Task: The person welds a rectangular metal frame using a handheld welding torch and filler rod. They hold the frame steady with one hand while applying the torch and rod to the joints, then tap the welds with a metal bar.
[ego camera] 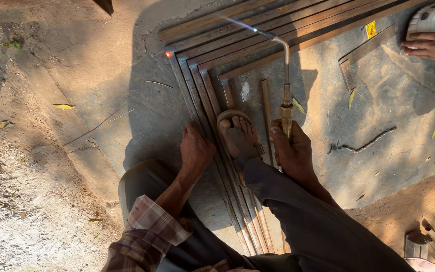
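Observation:
My right hand point(293, 151) grips the brass handle of a gas cutting torch point(286, 75). Its bent tube reaches up and left, and a thin blue flame leaves the tip toward the top left. A small orange glowing spot point(168, 54) shows at the outer corner of several nested L-shaped steel angle bars point(205, 95) lying on the stone slab. My left hand point(195, 148) rests flat, fingers down, on the slab beside the bars. My sandalled foot point(238, 133) stands on the bars between both hands.
Another person's hand point(431, 46) rests at the top right next to a white object. A steel square point(361, 55) and a short twisted rod point(363, 146) lie on the slab. Bare dirt with dry leaves lies to the left.

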